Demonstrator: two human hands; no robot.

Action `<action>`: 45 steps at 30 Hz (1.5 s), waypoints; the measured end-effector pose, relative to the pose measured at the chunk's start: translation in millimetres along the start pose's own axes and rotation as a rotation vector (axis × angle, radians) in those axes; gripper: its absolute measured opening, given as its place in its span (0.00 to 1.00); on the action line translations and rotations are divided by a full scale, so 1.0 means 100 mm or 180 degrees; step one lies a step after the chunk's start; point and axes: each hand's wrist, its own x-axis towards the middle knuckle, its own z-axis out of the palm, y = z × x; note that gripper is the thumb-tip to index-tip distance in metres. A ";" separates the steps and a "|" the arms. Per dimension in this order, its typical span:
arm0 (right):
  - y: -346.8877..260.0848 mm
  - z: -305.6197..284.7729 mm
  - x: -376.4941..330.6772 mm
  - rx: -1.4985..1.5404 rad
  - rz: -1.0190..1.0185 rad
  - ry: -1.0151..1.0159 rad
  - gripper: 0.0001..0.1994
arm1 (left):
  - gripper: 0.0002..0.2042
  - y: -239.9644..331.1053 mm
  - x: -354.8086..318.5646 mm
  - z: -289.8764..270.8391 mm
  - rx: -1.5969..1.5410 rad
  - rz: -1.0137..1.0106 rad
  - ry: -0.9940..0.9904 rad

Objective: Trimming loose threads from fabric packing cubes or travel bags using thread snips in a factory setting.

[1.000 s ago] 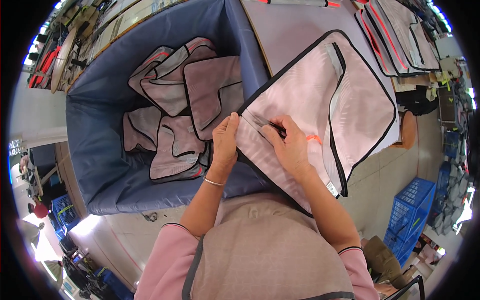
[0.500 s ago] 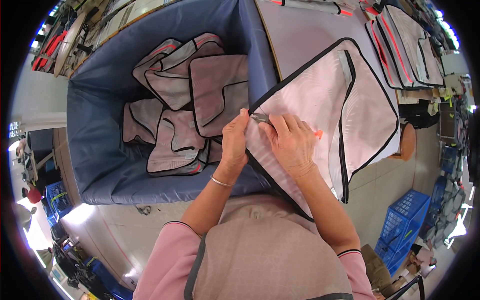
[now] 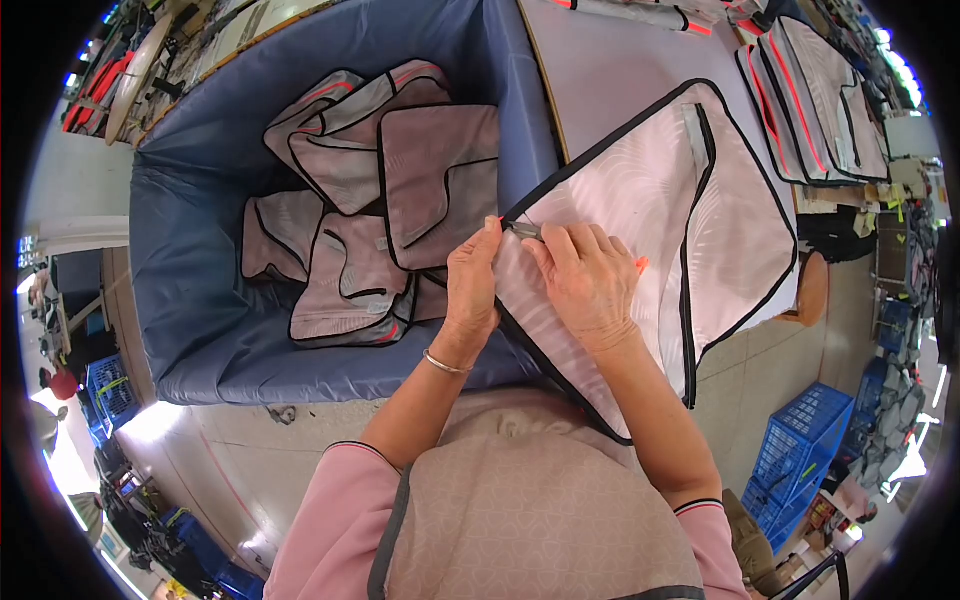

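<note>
A pale pink fabric panel [image 3: 600, 230] with black bound edges and a dark zipper strip lies across the table's edge. Its left corner is pinched between the thumb and fingers of my left hand [image 3: 474, 275]. My right hand [image 3: 592, 275] is closed round a pair of thread snips [image 3: 524, 230]. The metal blades point left at the bound edge, right beside my left thumb. Something small and orange [image 3: 641, 265] pokes out by the right hand's outer side. The snips' handles are mostly hidden under the fingers.
On the left stands a large blue fabric-lined bin [image 3: 190, 260] holding several similar pink panels [image 3: 430, 190]. A stack of panels [image 3: 815, 100] lies at the far right of the white table [image 3: 610, 70]. Blue plastic crates [image 3: 800, 440] and a round wooden stool [image 3: 813, 288] are at the right.
The view has shifted very slightly. Both hands keep nearly the same place at the panel's corner, with the snips still at the edge.
</note>
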 end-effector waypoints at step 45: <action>0.50 0.04 -0.16 0.3334 0.2834 0.0237 0.12 | 0.24 -0.27 -0.33 0.03 0.0213 -0.1170 -0.0551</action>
